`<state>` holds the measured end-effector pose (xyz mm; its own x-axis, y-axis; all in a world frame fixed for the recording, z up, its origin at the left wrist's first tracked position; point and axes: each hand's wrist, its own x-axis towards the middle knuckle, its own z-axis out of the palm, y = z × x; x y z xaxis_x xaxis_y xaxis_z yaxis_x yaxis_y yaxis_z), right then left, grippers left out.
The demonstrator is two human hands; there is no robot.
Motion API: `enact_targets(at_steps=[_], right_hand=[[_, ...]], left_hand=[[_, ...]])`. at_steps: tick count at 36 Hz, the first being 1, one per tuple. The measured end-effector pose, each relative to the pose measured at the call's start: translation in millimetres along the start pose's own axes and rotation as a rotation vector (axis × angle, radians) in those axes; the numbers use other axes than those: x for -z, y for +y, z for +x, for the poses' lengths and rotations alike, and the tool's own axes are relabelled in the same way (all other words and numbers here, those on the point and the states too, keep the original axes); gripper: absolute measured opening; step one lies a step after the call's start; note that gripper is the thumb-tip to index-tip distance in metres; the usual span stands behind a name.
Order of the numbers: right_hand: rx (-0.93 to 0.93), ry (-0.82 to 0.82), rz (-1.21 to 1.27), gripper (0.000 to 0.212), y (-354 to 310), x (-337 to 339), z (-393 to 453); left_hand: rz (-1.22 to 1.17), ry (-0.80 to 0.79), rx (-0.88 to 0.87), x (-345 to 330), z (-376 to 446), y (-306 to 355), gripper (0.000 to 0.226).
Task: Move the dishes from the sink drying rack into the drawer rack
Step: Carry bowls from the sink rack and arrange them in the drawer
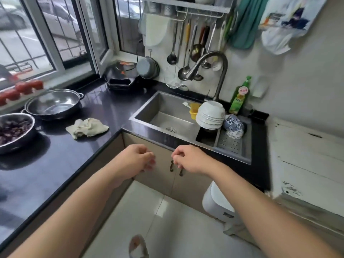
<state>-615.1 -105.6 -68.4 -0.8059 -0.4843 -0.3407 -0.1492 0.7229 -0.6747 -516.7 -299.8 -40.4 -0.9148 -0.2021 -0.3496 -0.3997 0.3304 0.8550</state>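
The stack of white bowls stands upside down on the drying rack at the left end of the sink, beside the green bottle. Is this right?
Not quite. The head view shows the stack of white bowls upside down on the drying rack at the right end of the sink, not the left. The green bottle is beside it, as you say.

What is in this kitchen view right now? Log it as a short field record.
dishes: stack of white bowls, upside down on the sink drying rack; blue patterned bowl beside it
sink: basin holds no dishes
left hand: fingers loosely curled, holding nothing
right hand: fingers curled near the cabinet door handles
cabinet doors: closed
progress: no dish moved yet
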Motion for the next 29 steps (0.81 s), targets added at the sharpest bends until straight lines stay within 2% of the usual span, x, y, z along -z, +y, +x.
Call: enact_targets(at_steps=[3, 6, 13, 16, 20, 23, 26, 29], right_hand=[[0.019, -0.084, -0.066, 0.014, -1, 15, 36], [-0.002, -0.081, -0.087, 0.014, 10, 31, 61], [-0.225, 0.136, -0.06, 0.011, 101, 73, 111], [-0.315, 0.185, -0.186, 0.015, 145, 82, 123], [-0.326, 0.118, -0.406, 0.032, 181, 112, 146], [-0.296, 0.096, -0.494, 0.053, 204, 140, 174], [-0.261, 0.131, -0.599, 0.069, 226, 178, 211], [-0.236, 0.185, -0.682, 0.076, 242, 214, 247]], left_hand=[[-0.035, -0.011, -0.02, 19, 44, 10, 0.02], [-0.086, -0.02, -0.013, 33, 84, 20, 0.019], [-0.088, -0.123, 0.0, 32, 170, 47, 0.015], [-0.104, -0.18, 0.031, 26, 194, 48, 0.012], [-0.161, -0.183, 0.089, 13, 228, 55, 0.013], [-0.197, -0.181, 0.133, -4, 252, 65, 0.015], [-0.212, -0.178, 0.168, -22, 273, 78, 0.017], [-0.189, -0.177, 0.192, -35, 289, 88, 0.018]])
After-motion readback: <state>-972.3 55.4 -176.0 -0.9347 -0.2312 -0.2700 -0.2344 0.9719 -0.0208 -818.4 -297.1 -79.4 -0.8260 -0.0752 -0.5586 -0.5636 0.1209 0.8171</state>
